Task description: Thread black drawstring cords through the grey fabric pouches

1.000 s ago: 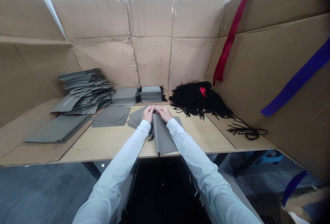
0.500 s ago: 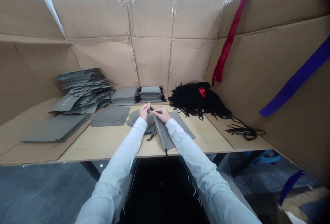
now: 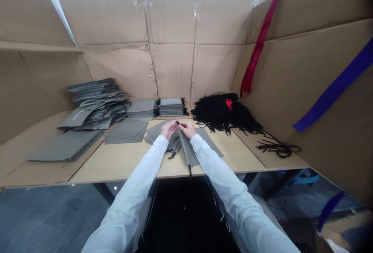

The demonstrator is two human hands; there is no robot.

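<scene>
Flat grey fabric-like pouch [image 3: 189, 151]: centre, near side; light, floppy, I judge.
Right hand [image 3: 188, 129]: pinching its far end, where I'd hold.
Left hand [image 3: 168, 130]: at short black cord [image 3: 177, 123]; grip, I can't tell.

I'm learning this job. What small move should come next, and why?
Probably pull the black cord snug: the left hand and right hand meet at it, by the far corner of the grey piece, while another black end hangs at its near corner.
</scene>
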